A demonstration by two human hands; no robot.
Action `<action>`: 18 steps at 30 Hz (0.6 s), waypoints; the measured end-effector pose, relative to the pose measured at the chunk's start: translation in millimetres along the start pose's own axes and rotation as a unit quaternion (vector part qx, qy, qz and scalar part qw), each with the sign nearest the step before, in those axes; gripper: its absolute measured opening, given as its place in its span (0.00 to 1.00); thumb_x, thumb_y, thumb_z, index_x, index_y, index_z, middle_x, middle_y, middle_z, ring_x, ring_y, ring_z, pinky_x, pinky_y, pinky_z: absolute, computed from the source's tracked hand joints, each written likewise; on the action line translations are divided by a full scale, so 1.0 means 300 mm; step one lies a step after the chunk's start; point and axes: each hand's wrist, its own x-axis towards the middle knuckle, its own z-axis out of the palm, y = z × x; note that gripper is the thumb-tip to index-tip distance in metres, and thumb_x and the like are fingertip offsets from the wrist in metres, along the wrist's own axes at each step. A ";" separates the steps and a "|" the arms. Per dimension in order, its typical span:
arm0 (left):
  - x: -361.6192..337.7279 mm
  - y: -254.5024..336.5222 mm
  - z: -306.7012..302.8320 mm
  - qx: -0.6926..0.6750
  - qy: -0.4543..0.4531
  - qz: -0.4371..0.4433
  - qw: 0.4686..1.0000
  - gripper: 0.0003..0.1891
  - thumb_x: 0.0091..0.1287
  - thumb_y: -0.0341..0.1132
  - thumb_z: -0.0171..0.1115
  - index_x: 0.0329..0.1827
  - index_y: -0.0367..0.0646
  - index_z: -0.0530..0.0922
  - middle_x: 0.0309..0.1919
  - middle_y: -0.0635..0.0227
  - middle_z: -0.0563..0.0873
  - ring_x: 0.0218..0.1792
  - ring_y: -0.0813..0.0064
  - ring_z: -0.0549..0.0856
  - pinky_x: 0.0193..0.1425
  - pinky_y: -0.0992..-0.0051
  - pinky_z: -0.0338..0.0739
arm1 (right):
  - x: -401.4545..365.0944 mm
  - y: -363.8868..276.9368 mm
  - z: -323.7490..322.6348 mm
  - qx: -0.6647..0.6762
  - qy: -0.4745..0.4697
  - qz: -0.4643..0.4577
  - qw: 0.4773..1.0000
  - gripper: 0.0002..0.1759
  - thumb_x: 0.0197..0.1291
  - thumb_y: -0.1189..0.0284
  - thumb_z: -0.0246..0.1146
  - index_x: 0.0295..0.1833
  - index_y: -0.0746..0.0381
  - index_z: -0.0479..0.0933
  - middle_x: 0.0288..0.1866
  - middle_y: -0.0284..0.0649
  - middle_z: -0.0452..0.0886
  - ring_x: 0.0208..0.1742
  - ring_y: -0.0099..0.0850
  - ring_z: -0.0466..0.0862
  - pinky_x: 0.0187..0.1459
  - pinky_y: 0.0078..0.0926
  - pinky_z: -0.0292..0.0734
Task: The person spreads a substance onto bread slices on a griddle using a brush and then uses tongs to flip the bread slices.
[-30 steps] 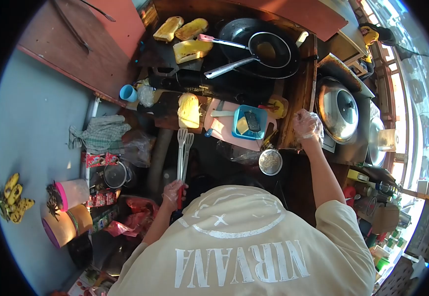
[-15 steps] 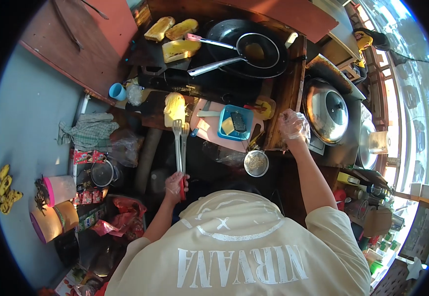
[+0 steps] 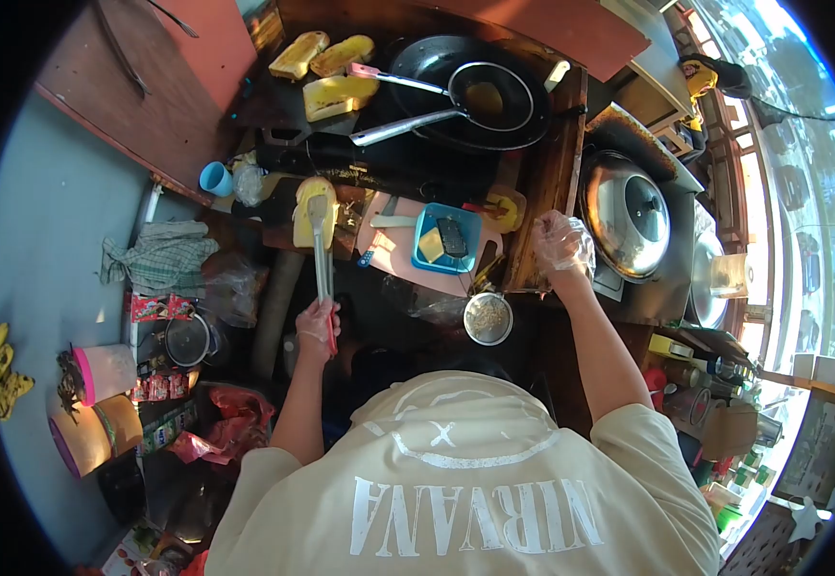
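My left hand [image 3: 319,326], in a clear plastic glove, is closed around the red-handled end of metal tongs [image 3: 322,267]. The tongs reach forward, their tips lying over a yellow-spread slice of bread [image 3: 314,216] on the dark ledge before the griddle. Over by the wooden counter edge, my right hand [image 3: 565,252] is gloved too, its fingers curled in; whatever may be inside them is hidden. Between the hands, a blue tub [image 3: 475,240] with a yellow block and a dark grater-like piece rests on a pink board [image 3: 389,240].
Several toasted slices [image 3: 341,98] lie on the griddle beside a black wok [image 3: 417,62] with a smaller pan [image 3: 523,120] inside. A small strainer [image 3: 488,319] hangs at the front edge. To the right stands a lidded metal pot [image 3: 626,204]; a blue cup [image 3: 215,179] sits left.
My left hand has moved forward and left with the tongs, whose tips now reach further over the bread slice. My right hand stays by the wooden edge. The view has shifted slightly.
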 end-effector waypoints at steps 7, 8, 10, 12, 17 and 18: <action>-0.089 0.441 -0.091 0.115 0.069 0.056 0.989 0.09 0.73 0.35 0.67 0.49 0.40 0.83 0.28 0.72 0.84 0.17 0.83 0.76 0.16 0.81 0.67 | -0.006 -0.028 -0.023 0.009 0.010 0.017 1.000 0.13 0.63 0.56 0.62 0.42 0.53 0.84 0.36 0.47 0.87 0.42 0.50 0.87 0.45 0.50 0.80; -0.078 0.533 -0.095 0.139 0.068 0.074 0.985 0.09 0.72 0.36 0.67 0.49 0.40 0.84 0.27 0.72 0.83 0.16 0.84 0.75 0.15 0.80 0.67 | -0.001 -0.021 -0.015 0.000 0.008 0.019 1.000 0.14 0.63 0.56 0.62 0.42 0.53 0.84 0.36 0.47 0.86 0.42 0.50 0.87 0.46 0.50 0.80; 0.020 0.680 -0.125 0.222 0.086 0.120 0.964 0.11 0.72 0.37 0.67 0.49 0.40 0.84 0.26 0.69 0.84 0.17 0.80 0.77 0.18 0.76 0.70 | 0.002 -0.027 -0.021 -0.006 0.000 0.026 1.000 0.14 0.64 0.57 0.61 0.42 0.54 0.84 0.36 0.48 0.87 0.42 0.51 0.87 0.46 0.50 0.80; 0.158 0.811 -0.143 0.450 0.155 0.263 0.839 0.12 0.71 0.39 0.67 0.49 0.40 0.84 0.28 0.62 0.86 0.25 0.68 0.85 0.28 0.66 0.77 | 0.002 -0.045 -0.040 -0.002 -0.001 0.032 0.999 0.14 0.64 0.57 0.61 0.42 0.54 0.84 0.37 0.49 0.87 0.42 0.51 0.87 0.46 0.50 0.80; 0.245 1.054 0.019 0.727 0.332 0.369 0.474 0.16 0.74 0.37 0.57 0.61 0.46 0.80 0.39 0.54 0.89 0.43 0.53 0.90 0.48 0.55 0.84 | 0.012 -0.030 -0.015 0.014 -0.023 0.061 0.998 0.14 0.65 0.57 0.62 0.44 0.54 0.85 0.39 0.49 0.88 0.43 0.51 0.87 0.47 0.49 0.81; 0.263 1.086 0.041 0.770 0.332 0.333 0.432 0.20 0.75 0.35 0.53 0.68 0.47 0.76 0.44 0.56 0.89 0.46 0.57 0.90 0.49 0.59 0.85 | 0.011 -0.039 -0.019 0.014 -0.021 0.065 0.998 0.14 0.65 0.57 0.62 0.44 0.54 0.85 0.39 0.49 0.88 0.43 0.51 0.87 0.47 0.49 0.81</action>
